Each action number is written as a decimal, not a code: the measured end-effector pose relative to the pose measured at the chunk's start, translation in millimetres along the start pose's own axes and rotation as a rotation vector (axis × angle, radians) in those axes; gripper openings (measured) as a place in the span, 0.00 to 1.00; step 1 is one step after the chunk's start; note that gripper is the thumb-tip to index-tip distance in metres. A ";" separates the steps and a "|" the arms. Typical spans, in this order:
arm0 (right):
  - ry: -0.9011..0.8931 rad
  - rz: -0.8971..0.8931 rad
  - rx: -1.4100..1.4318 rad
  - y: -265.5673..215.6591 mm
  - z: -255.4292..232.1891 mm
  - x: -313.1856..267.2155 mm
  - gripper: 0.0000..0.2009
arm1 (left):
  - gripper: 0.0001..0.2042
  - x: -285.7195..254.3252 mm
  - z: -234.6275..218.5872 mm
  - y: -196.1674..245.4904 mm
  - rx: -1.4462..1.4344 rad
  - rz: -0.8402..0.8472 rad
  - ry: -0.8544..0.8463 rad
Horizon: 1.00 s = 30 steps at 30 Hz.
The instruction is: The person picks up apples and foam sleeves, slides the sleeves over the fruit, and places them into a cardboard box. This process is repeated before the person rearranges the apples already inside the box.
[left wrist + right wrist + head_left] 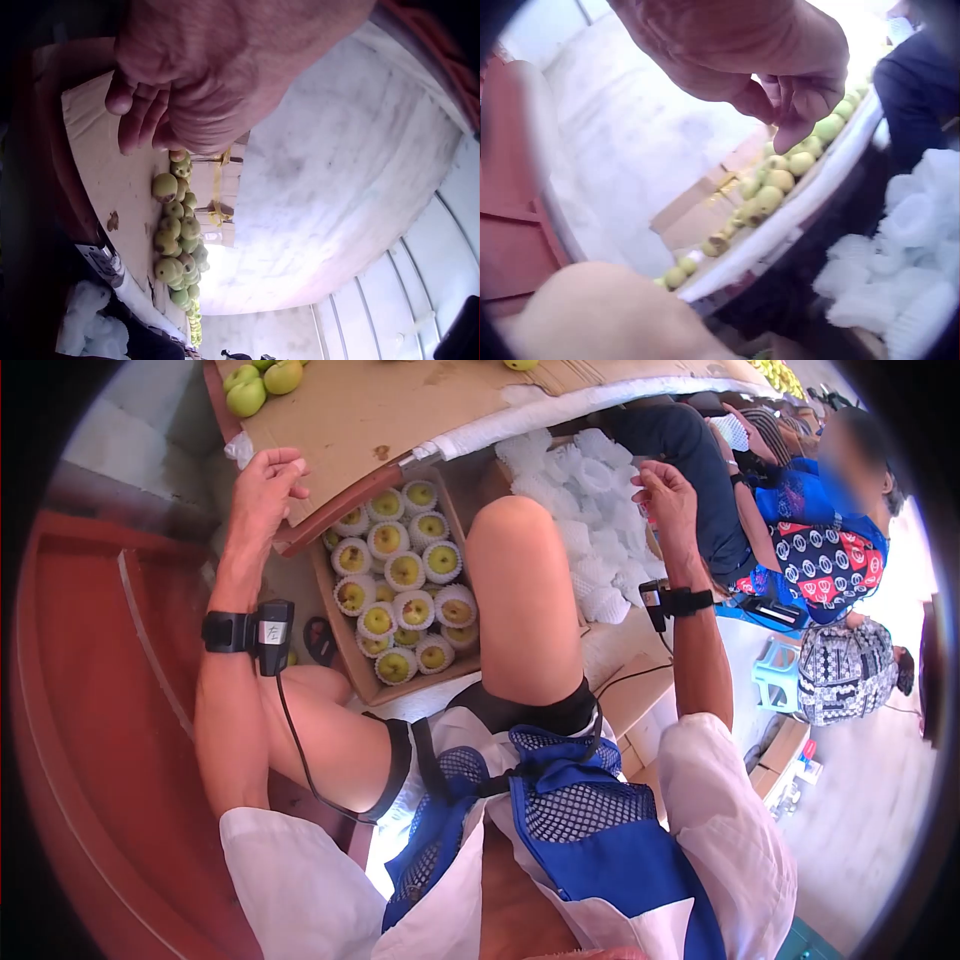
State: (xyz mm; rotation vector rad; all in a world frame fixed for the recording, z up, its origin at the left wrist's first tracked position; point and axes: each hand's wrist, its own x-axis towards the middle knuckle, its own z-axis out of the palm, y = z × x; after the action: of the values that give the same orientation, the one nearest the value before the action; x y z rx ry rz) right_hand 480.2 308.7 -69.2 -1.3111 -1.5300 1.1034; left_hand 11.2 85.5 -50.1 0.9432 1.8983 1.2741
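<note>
My left hand (pixel 268 485) is raised beside the edge of the cardboard-covered table (pixel 345 420), its fingers loosely bent around nothing. In the left wrist view the same hand (pixel 210 75) hangs above the cardboard, clear of the apples (pixel 171 229). My right hand (pixel 667 505) is up over the right side of the white foam nets (pixel 600 490), fingers loosely curled with nothing visible in them. The right wrist view has this hand (pixel 757 56) in front of a row of green apples (pixel 780 180). Between the hands, a carton (pixel 336 618) holds net-wrapped apples (pixel 405 570).
My bare knee (pixel 520 560) rises between the carton and the foam nets. A red panel (pixel 110 690) is at the left. Another person in a patterned top (pixel 825 565) sits at the right, near a light blue stool (pixel 777 675). Loose green apples (pixel 246 398) lie on the table's far left.
</note>
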 end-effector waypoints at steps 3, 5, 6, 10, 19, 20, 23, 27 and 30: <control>-0.103 0.062 -0.164 52.1 -7.4 6.1 0.13 | 0.16 0.5 -0.3 -0.3 0.006 0.014 -0.006; -0.279 0.076 -0.359 96.8 -5.4 13.1 0.16 | 0.15 2.2 -1.5 0.1 0.003 0.003 -0.008; -0.370 0.085 -0.455 112.0 -6.1 11.7 0.17 | 0.15 3.4 -2.5 -2.2 0.001 -0.004 -0.009; -0.375 -0.104 -0.738 128.0 12.7 -22.8 0.25 | 0.14 6.7 -6.0 -8.5 -0.014 0.003 -0.006; -0.318 -0.340 -0.670 143.6 27.9 -31.4 0.29 | 0.14 2.0 -11.3 -6.5 -0.042 0.004 -0.017; -0.371 -0.313 -0.716 144.0 27.5 -31.4 0.28 | 0.14 2.7 -11.6 -7.7 -0.026 0.001 -0.015; -0.492 -0.250 -0.857 134.1 30.1 -33.1 0.26 | 0.14 4.8 -12.2 -8.4 -0.001 -0.002 -0.011; -0.548 -0.205 -0.939 127.7 30.4 -39.1 0.23 | 0.14 2.9 -11.9 -7.7 -0.004 -0.001 -0.022; -0.493 -0.088 -0.720 119.5 27.2 -37.8 0.21 | 0.14 -0.6 -11.2 -3.4 0.002 0.001 -0.027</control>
State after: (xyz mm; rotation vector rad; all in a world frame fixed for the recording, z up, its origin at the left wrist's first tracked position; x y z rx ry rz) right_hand 491.5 277.2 -193.1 -1.4610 -2.4857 0.8812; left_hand 1.6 78.8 -49.8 0.9577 1.8791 1.2533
